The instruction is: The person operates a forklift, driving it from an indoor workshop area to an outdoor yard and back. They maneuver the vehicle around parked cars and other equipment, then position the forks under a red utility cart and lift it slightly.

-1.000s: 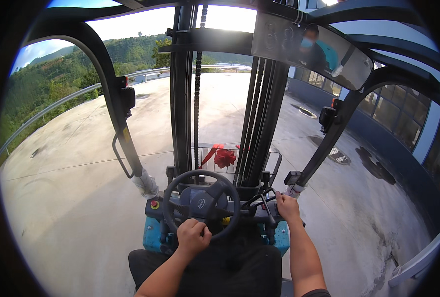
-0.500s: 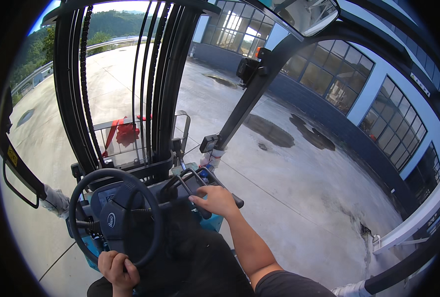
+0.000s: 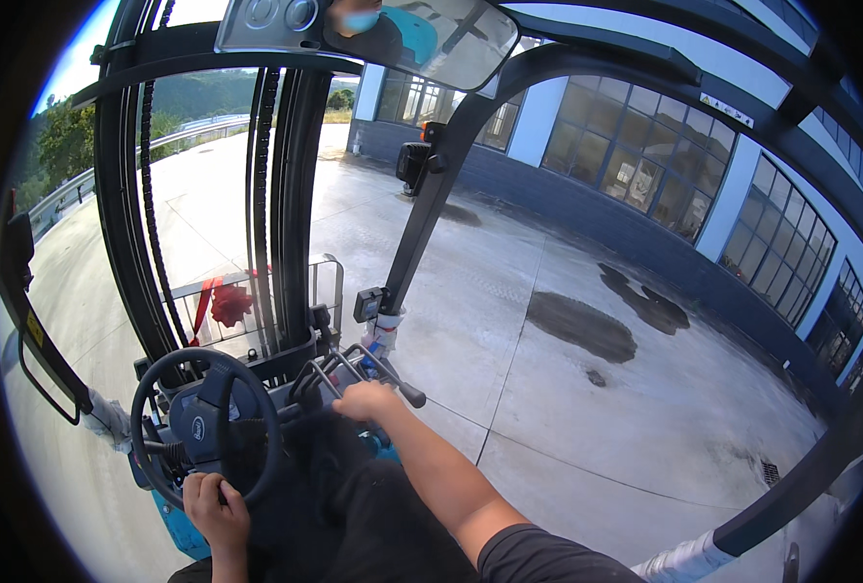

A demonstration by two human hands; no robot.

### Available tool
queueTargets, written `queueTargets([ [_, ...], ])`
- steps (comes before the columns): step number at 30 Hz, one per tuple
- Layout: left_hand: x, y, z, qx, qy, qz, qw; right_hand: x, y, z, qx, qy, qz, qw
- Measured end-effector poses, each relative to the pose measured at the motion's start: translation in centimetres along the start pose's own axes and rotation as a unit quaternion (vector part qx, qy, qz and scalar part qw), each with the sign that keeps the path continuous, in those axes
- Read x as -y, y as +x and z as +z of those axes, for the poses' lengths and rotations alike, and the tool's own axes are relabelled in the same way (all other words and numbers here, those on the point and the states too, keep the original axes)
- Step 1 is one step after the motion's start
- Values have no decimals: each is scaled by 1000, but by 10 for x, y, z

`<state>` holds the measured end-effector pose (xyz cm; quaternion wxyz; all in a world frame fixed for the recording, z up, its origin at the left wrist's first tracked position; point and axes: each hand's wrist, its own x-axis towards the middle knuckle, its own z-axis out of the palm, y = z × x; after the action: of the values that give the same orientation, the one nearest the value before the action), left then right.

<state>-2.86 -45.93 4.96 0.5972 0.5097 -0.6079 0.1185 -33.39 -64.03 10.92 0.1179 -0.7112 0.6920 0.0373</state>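
My left hand [image 3: 216,512] is closed round the lower rim of a black steering wheel [image 3: 139,420], or a knob there; the fingers hide which. To the right of the wheel, my right hand [image 3: 367,400] curls over the end of a control lever, and the palm conceals its grip. Beside it, another lever's black handle [image 3: 410,394] sticks out past my fingers. Ahead stands a forklift mast [image 3: 298,209] with chains and hoses, and a red ribbon rosette [image 3: 230,305] hangs on the metal load backrest [image 3: 329,282] in front.
A black cab pillar [image 3: 422,233] with lamps rises at the right, and a mirror [image 3: 441,44] hangs above. Dark stains [image 3: 582,325] mark the concrete ground. A building with a dark lower wall [image 3: 665,248] and large windows runs along the right. A guardrail [image 3: 193,134] lies far left.
The view has tilted up, bringing more of the mirror into sight. Ground stains now appear nearer and farther right of the pillar. Both hands remain at the wheel and levers.
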Motion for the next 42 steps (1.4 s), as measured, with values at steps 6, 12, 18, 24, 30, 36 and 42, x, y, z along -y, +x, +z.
queueTargets([
  [6,-13,-2,0,-2,1,39,999,16,8,-2,-15,-129,63,990],
  [12,-9,0,4,-4,2,43,999,45,-4,18,-74,-116,107,985],
  [18,10,8,12,18,16,19,1000,46,37,11,-51,-137,109,983],
  [24,50,17,2,0,-20,78,997,72,80,28,-92,-184,158,966],
  [30,75,14,-20,9,-48,108,993,81,60,36,-65,-164,110,978],
  [36,74,19,-38,28,-63,128,989,66,21,24,-38,-82,44,995],
  [42,107,59,-71,73,-81,150,983,66,12,27,-97,-109,59,987],
])
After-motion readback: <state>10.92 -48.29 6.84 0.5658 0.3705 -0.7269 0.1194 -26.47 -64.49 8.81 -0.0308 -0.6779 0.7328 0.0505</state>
